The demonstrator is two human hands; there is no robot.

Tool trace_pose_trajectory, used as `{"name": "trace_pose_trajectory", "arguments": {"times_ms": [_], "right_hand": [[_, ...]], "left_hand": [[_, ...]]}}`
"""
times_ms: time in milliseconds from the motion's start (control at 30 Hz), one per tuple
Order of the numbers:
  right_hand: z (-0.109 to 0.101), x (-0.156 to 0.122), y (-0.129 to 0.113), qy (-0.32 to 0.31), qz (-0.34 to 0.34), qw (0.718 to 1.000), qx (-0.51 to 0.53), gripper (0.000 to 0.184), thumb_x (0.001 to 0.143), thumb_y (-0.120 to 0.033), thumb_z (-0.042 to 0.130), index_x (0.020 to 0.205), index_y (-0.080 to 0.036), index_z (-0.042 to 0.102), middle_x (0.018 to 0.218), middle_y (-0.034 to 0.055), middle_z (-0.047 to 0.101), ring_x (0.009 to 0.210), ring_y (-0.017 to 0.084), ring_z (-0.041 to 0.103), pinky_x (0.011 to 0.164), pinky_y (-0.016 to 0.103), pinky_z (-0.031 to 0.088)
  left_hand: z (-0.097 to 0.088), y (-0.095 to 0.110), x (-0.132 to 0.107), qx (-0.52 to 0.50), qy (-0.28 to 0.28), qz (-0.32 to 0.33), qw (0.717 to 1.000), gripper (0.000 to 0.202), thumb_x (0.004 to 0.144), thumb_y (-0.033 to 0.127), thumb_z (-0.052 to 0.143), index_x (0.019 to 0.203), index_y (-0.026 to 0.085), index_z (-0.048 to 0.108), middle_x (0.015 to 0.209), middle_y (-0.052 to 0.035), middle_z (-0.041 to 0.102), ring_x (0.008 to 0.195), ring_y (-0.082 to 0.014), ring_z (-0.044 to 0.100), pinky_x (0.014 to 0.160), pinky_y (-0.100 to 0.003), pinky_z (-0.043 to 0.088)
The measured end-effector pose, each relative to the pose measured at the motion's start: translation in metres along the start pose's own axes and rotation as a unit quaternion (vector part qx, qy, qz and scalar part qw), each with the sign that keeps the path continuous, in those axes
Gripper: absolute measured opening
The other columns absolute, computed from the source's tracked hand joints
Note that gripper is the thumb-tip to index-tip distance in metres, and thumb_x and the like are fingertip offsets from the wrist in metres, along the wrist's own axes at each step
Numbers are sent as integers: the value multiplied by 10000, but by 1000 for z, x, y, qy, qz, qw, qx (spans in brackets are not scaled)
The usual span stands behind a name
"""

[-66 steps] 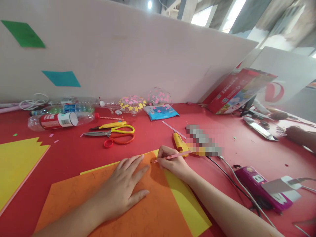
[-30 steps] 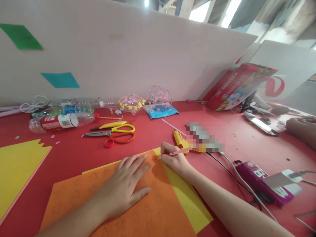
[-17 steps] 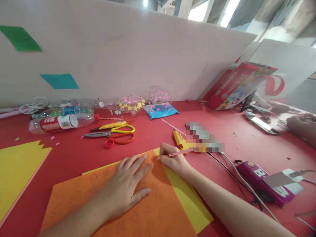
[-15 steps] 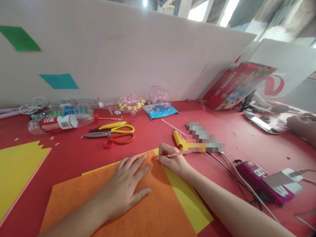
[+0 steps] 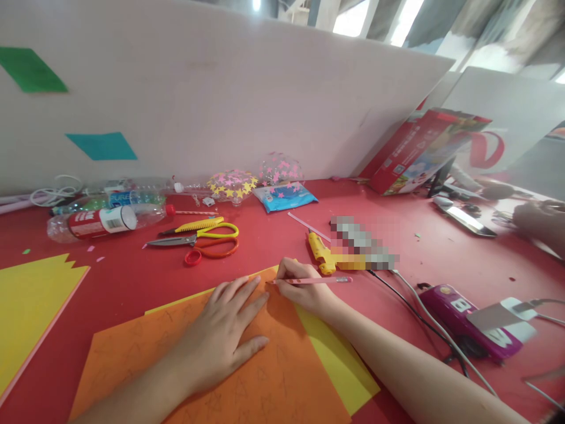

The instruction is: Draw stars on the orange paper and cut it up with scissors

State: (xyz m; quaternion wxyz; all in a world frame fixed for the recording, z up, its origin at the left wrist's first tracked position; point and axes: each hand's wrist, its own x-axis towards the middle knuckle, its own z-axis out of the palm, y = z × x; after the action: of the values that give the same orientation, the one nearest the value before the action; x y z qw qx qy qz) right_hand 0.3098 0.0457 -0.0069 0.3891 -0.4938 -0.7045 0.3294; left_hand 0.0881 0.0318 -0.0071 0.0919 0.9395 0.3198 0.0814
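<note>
My right hand (image 5: 302, 288) is closed around a pink pencil (image 5: 338, 280), whose tip touches the orange paper (image 5: 304, 365) near its far edge. Flat on the same sheet lies my left hand (image 5: 227, 330), fingers spread. Rows of star outlines are drawn in pencil over the orange paper, some covered by my left hand and forearm. A yellow sheet (image 5: 339, 353) shows from beneath it on the right and along the far edge. Just beyond my right hand is a yellow glue gun (image 5: 322, 253).
Scissors (image 5: 203, 240), a yellow-handled cutter (image 5: 199, 225) and a red tape ring (image 5: 193, 258) lie ahead. Plastic bottles (image 5: 101, 222) are at the left, a blue packet (image 5: 286, 197) at the back. A purple power strip (image 5: 468, 318) with cables sits right, near another person's hand (image 5: 541, 221).
My right hand has shifted slightly left, and the pencil has swung so its eraser end points more toward me. The left hand stays flat on the paper.
</note>
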Motion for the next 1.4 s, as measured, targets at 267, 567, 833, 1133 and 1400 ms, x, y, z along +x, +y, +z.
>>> {"name": "trace_pose_trajectory", "arguments": {"times_ms": [267, 567, 833, 1133, 1400], "right_hand": [[1, -2, 1, 56, 25, 998, -27, 118, 663, -141, 462, 626, -214, 378, 538, -56, 414, 514, 101, 354, 481, 222, 266], [-1, -2, 0, 72, 32, 996, -28, 110, 641, -148, 449, 612, -216, 366, 534, -55, 389, 506, 100, 336, 467, 222, 246], [-1, -4, -4, 27, 23, 999, -26, 123, 651, -165, 450, 611, -217, 345, 531, -54, 387, 505, 99, 329, 473, 224, 252], [-3, -6, -9, -25, -7, 1000, -8, 108, 646, -134, 439, 620, -211, 367, 522, -64, 376, 477, 82, 304, 458, 214, 239], [-3, -4, -3, -6, 7, 999, 43, 94, 667, -147, 452, 626, -208, 393, 538, -54, 427, 497, 89, 359, 468, 213, 259]], "left_hand": [[-2, 0, 1, -1, -9, -5, 1000, 584, 979, 557, 358, 1455, 220, 399, 1529, -102, 352, 1377, -326, 307, 1080, -551, 294], [0, -1, 0, -6, 4, -3, 1000, 564, 973, 549, 390, 1443, 239, 417, 1522, -98, 365, 1365, -330, 323, 1068, -552, 313], [1, 0, -1, -6, 0, -1, 1000, 571, 980, 549, 365, 1459, 239, 390, 1534, -98, 341, 1373, -344, 308, 1067, -571, 305], [1, 0, 0, -2, 11, -1, 1000, 570, 976, 542, 388, 1463, 246, 379, 1520, -92, 369, 1366, -325, 317, 1076, -537, 304], [-1, 0, 1, 1, -6, -2, 1000, 584, 978, 550, 366, 1465, 228, 378, 1526, -106, 355, 1368, -342, 313, 1064, -561, 314]]}}
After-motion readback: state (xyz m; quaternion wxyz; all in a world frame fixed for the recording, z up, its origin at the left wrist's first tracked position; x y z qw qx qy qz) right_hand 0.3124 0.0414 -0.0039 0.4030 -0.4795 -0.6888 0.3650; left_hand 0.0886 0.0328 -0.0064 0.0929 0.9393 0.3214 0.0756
